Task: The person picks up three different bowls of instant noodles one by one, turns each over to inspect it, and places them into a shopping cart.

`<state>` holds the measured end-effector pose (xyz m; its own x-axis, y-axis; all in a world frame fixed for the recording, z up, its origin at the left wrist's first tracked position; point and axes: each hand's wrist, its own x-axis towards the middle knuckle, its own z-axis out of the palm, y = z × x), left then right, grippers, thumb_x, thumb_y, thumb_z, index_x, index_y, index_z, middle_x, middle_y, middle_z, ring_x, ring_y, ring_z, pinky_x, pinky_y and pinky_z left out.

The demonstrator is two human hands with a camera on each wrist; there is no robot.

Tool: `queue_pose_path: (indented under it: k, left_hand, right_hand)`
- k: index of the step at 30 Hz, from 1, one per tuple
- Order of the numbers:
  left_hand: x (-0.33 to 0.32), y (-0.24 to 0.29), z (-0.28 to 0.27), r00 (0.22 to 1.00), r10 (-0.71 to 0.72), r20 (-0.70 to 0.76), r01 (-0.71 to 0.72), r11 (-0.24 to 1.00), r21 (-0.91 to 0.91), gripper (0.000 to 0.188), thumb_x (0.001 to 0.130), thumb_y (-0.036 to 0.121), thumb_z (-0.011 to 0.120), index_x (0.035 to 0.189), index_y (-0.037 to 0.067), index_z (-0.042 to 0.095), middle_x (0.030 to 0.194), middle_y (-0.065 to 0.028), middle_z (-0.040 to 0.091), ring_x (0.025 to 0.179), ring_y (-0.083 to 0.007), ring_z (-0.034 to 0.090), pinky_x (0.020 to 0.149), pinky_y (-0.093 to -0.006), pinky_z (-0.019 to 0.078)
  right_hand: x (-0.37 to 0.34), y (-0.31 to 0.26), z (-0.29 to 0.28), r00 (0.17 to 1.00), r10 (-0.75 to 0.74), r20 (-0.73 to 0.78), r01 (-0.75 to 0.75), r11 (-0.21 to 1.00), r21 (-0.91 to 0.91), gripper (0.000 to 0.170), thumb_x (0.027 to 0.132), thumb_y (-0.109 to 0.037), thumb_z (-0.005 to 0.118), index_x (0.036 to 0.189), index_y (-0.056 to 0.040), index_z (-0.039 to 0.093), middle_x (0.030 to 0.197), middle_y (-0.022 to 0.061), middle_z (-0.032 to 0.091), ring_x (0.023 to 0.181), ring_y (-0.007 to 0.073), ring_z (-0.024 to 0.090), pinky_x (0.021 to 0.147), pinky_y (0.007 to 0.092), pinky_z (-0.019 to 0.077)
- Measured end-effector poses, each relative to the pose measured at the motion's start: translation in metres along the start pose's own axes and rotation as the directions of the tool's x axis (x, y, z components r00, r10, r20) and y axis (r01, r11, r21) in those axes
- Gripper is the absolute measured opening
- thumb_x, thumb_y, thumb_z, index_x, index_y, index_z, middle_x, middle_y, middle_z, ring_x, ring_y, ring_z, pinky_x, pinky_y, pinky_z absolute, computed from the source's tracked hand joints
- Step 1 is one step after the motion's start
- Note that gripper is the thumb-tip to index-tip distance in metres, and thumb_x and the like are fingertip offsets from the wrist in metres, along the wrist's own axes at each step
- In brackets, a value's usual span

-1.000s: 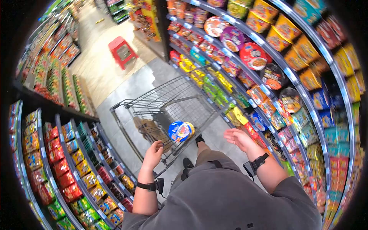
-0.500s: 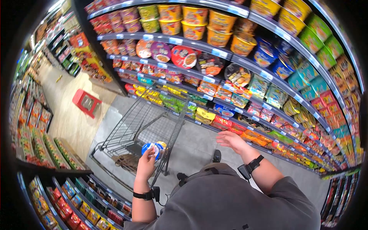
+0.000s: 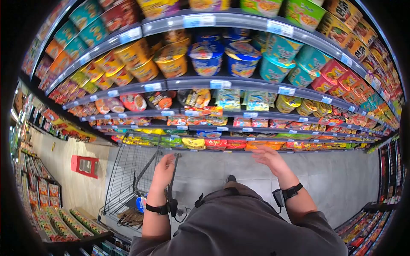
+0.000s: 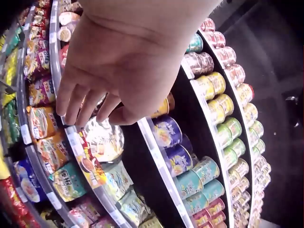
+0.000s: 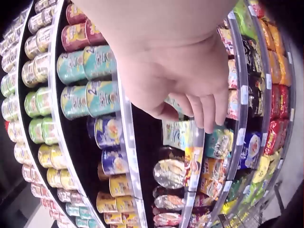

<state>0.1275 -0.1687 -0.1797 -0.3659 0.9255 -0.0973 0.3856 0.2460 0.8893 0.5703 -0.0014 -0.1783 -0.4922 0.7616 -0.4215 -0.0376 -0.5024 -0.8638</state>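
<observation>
Currently left hand [image 3: 163, 170] and right hand [image 3: 272, 161] empty, relaxed, loosely extended. Dark grey wire shopping cart [image 3: 171, 181] beside left; round blue tubs [image 3: 206, 59] stand along grey metal shelf [image 3: 256, 83] front edge.

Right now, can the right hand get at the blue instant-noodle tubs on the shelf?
Probably yes: the right hand is empty and nothing visible blocks the blue instant-noodle tubs from the front, though stepping closer may help.

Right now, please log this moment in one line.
left hand: empty; right hand: empty; cart: person's left side; blue tub: in cart; shelves: ahead, stocked
</observation>
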Motion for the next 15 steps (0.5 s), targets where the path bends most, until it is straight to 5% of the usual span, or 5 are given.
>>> queue_pose_path:
  k: [8, 15]
  left_hand:
    - [0.089, 0.093, 0.088, 0.992, 0.118, 0.040, -0.118, 0.993, 0.009, 0.040, 0.098, 0.003, 0.056, 0.138, -0.001, 0.056, 0.131, -0.0201, 0.065, 0.123, -0.0291, 0.063, 0.098, -0.0380, 0.0520]
    - [0.126, 0.166, 0.105, 0.957, 0.291, -0.006, -0.291, 0.957, -0.003, 0.041, 0.097, -0.001, 0.055, 0.139, 0.000, 0.055, 0.137, -0.0181, 0.059, 0.127, -0.0276, 0.059, 0.102, -0.0375, 0.0503]
  right_hand:
    - [0.001, -0.037, -0.095, 0.994, -0.083, -0.065, 0.087, 0.995, 0.057, 0.054, 0.098, -0.016, 0.056, 0.149, 0.0000, 0.046, 0.145, 0.0178, 0.057, 0.131, 0.0300, 0.058, 0.109, 0.0416, 0.0446]
    - [0.032, -0.080, -0.082, 0.966, -0.259, 0.024, 0.257, 0.965, 0.054, 0.059, 0.096, -0.013, 0.055, 0.152, 0.0020, 0.042, 0.154, 0.0176, 0.048, 0.144, 0.0296, 0.045, 0.117, 0.0428, 0.0377]
